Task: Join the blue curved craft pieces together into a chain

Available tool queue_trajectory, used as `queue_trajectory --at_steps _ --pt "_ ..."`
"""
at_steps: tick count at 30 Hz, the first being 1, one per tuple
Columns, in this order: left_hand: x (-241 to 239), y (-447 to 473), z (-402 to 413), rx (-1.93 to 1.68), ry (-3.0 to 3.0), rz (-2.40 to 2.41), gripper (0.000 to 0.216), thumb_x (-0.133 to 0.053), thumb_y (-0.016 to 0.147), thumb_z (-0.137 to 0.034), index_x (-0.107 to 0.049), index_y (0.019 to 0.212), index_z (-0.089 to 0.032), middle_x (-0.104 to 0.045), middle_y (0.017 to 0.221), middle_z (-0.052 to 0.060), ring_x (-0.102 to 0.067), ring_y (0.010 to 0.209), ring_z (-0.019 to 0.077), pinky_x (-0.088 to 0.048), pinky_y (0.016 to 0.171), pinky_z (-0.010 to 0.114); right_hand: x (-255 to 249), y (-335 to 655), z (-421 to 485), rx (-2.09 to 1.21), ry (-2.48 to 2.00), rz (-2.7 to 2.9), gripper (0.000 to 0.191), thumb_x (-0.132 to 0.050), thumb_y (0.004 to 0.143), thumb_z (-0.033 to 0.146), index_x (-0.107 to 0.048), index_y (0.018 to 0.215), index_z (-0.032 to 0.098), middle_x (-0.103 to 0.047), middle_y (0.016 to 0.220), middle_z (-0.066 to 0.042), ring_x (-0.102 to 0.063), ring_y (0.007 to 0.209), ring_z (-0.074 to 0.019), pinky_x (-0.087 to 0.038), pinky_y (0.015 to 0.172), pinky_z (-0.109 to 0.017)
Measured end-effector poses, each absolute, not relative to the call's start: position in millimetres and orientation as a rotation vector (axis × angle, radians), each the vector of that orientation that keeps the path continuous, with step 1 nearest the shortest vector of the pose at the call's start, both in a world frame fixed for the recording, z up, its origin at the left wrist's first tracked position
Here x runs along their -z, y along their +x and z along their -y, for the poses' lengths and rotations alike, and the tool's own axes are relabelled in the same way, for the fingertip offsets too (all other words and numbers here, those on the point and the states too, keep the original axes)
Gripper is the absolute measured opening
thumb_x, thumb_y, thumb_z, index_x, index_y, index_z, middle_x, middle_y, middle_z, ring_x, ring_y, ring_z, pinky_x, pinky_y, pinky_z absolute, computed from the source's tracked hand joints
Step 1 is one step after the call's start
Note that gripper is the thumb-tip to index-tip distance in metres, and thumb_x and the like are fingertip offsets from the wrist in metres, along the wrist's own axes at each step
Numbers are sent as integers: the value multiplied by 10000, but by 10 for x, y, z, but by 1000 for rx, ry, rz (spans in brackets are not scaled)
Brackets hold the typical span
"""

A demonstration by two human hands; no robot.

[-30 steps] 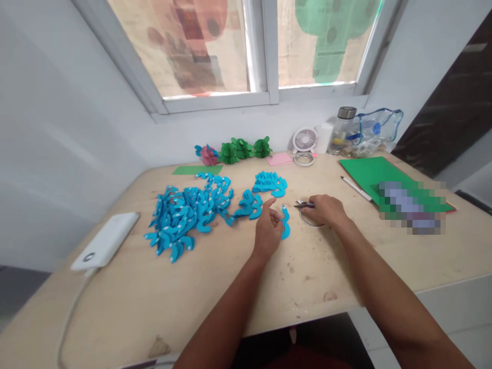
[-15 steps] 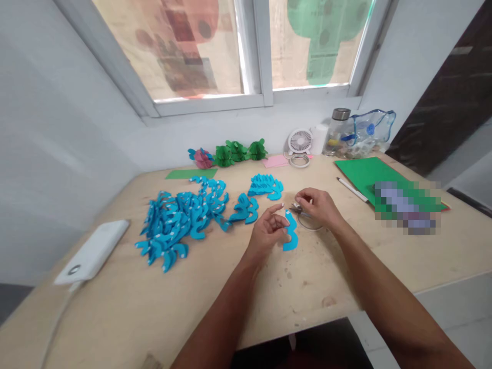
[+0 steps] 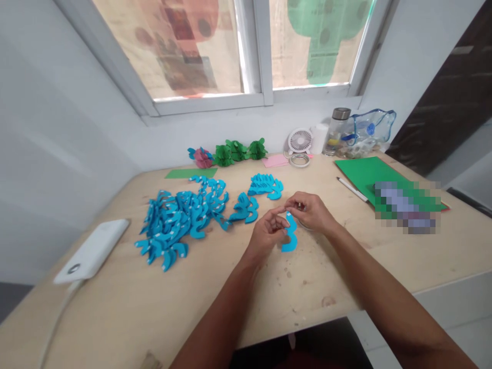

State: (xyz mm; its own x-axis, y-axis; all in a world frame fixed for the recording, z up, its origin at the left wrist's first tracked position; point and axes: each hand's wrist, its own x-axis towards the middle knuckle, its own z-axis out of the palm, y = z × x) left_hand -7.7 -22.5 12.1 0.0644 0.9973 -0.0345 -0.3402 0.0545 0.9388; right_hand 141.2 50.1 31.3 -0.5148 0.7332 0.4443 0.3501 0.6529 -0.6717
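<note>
At the blue paper [image 3: 294, 242] (table edge [image 3: 326, 315] well off), hands [image 3: 266, 233] [image 3: 314, 211] meet.

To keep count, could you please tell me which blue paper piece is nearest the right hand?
The single wavy piece held in the left hand; the others lie bunched farther left.

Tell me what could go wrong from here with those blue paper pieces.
1. The left hand holds one blue piece, with the right hand close at its top end; the thin-looking paper might crease if the two pull unevenly.
2. The loose blue pile lies left of the left hand, so a sideways sweep could scatter it.
3. The small blue cluster sits just beyond the left hand and might get nudged.
</note>
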Motion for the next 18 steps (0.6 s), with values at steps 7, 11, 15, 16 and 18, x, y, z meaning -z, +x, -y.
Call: queue_trajectory --at_steps 7,11,15,16,18 --pt "-124 -91 220 -1269 943 -923 484 -691 525 -109 -590 994 -169 -584 708 -18 -548 576 97 -481 509 230 -320 1420 -494 -588 -869 2209 37 -549 752 163 -567 722 173 -556 684 3 -478 613 -101 -354 580 -213" --pt "-119 -95 214 -1277 932 -930 466 -690 526 -107 -601 979 -171 -588 711 -14 -552 587 98 -477 511 223 -336 1431 -483 -584 -894 2249 25 -522 764 163 -535 746 175 -532 670 13 -447 599 -99 -332 570 -210" --pt "-129 -87 216 -1316 907 -960 410 -682 532 -107 -622 933 -168 -582 701 -19 -541 569 85 -472 507 216 -331 1431 -482 -630 -905 2261 22 -512 772 180 -526 756 176 -519 656 19 -435 589 -99 -318 558 -210" --pt "-133 -82 218 -1328 902 -969 397 -680 532 -108 -626 921 -166 -581 698 -19 -539 568 84 -472 507 216 -326 1430 -483 -644 -907 2260 25 -512 773 187 -526 756 176 -518 654 19 -434 588 -100 -317 556 -210" --pt "-142 -72 222 -1343 895 -987 379 -677 536 -113 -630 909 -163 -582 698 -18 -537 572 85 -471 505 215 -315 1426 -485 -670 -909 2250 31 -513 773 195 -522 751 175 -515 651 20 -432 586 -100 -315 553 -212"
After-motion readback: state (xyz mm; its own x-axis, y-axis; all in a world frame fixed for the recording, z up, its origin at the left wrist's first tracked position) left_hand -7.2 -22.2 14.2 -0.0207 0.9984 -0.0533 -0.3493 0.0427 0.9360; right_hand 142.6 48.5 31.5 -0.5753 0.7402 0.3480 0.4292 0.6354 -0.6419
